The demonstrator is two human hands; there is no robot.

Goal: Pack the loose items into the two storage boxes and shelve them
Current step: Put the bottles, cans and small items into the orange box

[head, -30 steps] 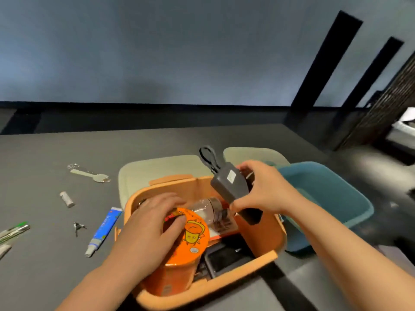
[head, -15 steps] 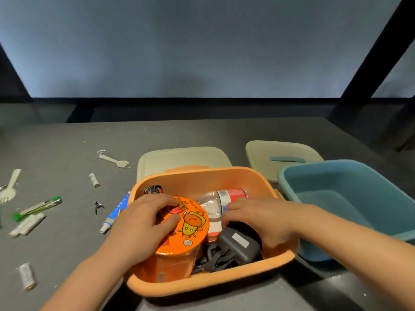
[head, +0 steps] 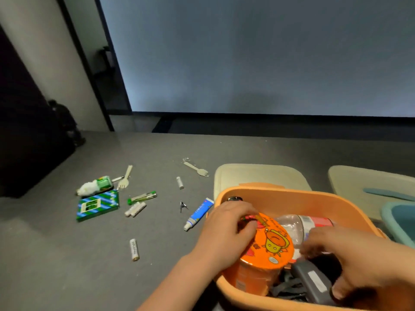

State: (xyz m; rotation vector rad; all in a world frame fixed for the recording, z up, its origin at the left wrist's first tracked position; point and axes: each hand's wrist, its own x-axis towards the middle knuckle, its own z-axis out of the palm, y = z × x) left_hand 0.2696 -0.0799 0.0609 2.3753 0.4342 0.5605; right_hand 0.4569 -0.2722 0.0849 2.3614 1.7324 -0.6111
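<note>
Head view: left hand (head: 226,232) grips noodle cup (head: 262,257) lid inside orange box (head: 280,196); right hand (head: 350,254) w/ fingers curled over gray charger (head: 314,281) in box, grasp unclear. Batteries, tube loose on surface (head: 67,254) left.

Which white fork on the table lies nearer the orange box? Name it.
The fork just left of the cream lid; the other fork lies farther left, beside the green-striped box.

— What's in the orange box (head: 289,198)?
— A noodle cup (head: 260,265), a clear bottle (head: 301,223) on its side and a grey charger (head: 314,281). The left hand (head: 224,232) lies curled over the cup's lid; the right hand (head: 350,259) rests on the charger.
— And on the bench (head: 67,265)?
— A toothpaste tube (head: 198,213) just beside the box, a battery (head: 134,249), two forks and a green striped packet (head: 97,205).
</note>
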